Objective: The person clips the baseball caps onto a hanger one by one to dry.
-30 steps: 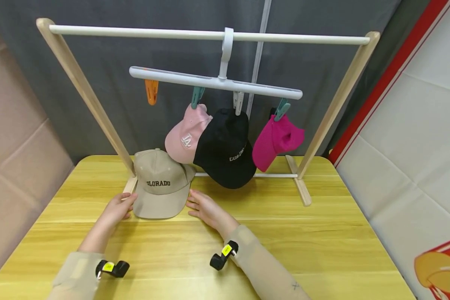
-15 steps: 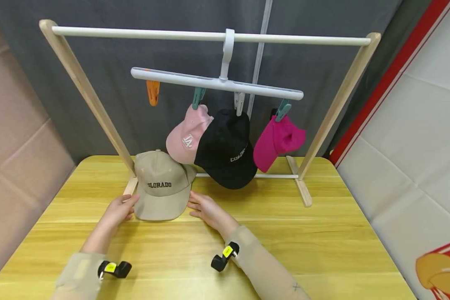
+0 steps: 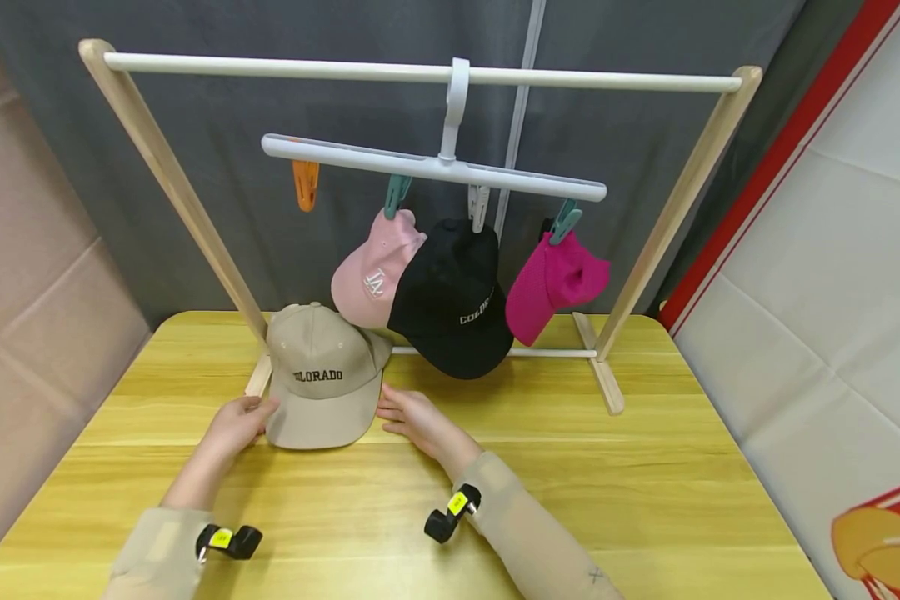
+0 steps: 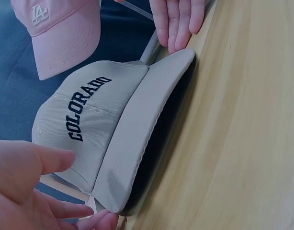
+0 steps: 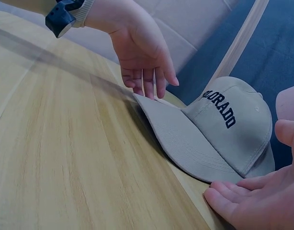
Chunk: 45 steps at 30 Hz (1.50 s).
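A beige baseball cap (image 3: 318,346) lettered COLORADO sits crown up on the wooden table, its brim towards me. My left hand (image 3: 238,425) is at the left edge of the brim; in the left wrist view the thumb stands apart from the crown and the fingertips (image 4: 106,221) are right at the brim's corner. On the other side, my right hand (image 3: 426,423) has its fingers extended, fingertips (image 5: 218,194) at the brim's right corner. Neither hand curls round the cap. Above hang a pink cap (image 3: 367,279), a black cap (image 3: 450,300) and a magenta cap (image 3: 551,283).
A wooden rack (image 3: 678,208) with a white top rod (image 3: 285,65) stands across the back of the table (image 3: 330,525). From it hangs a white clip hanger (image 3: 390,160); an orange clip (image 3: 306,185) on its left holds nothing. A grey curtain (image 3: 195,108) is behind.
The beige cap has shifted slightly towards me, its brim now lower in the head view. My left hand has come a little nearer with it; the right hand has barely moved.
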Motion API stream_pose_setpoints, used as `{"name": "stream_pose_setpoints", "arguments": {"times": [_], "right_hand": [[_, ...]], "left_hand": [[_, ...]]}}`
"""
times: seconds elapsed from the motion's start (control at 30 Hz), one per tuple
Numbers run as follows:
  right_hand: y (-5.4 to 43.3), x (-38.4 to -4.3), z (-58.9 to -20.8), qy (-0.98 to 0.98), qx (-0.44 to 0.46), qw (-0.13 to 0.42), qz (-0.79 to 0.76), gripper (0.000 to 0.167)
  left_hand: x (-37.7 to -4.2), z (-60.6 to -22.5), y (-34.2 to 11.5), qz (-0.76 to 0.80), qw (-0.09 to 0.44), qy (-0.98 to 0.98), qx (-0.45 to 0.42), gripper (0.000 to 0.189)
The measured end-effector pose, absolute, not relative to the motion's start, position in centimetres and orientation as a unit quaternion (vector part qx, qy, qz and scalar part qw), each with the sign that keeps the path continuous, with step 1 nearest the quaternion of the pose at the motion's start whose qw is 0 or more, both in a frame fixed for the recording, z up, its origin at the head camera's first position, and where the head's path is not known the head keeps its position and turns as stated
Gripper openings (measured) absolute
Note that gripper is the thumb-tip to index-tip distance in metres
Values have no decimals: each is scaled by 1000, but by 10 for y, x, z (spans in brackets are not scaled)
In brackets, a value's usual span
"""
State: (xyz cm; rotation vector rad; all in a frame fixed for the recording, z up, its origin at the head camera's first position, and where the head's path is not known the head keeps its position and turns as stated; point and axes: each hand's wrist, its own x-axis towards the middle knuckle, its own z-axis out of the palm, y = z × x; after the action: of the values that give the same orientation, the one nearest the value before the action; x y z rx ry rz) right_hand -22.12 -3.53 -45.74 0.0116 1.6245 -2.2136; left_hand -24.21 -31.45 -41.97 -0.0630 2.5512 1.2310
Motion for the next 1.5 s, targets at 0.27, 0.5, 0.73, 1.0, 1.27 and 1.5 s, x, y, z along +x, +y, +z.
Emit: {"name": "stream_pose_setpoints", "arguments": {"times": [0.27, 0.5, 0.73, 1.0, 1.27, 1.5], "right_hand": [[-35, -222, -459, 579, 10, 197, -791, 63], [-36, -223, -458, 582, 12, 200, -788, 60], [-35, -223, -456, 579, 20, 202, -790, 58], [-34, -221, -457, 563, 32, 192, -803, 55], [-38, -220, -460, 544, 41, 182, -818, 55], [-37, -220, -463, 555, 45, 173, -812, 51]], "left_hand": [[-244, -423, -317, 417, 154, 896, -19, 70], [-246, -426, -321, 405, 132, 905, -1, 54], [-247, -430, -323, 400, 113, 910, 13, 47], [-246, -435, -325, 434, 141, 890, -5, 48], [-246, -438, -328, 453, 148, 879, -12, 39], [-246, -439, -329, 450, 158, 879, 0, 36]]}}
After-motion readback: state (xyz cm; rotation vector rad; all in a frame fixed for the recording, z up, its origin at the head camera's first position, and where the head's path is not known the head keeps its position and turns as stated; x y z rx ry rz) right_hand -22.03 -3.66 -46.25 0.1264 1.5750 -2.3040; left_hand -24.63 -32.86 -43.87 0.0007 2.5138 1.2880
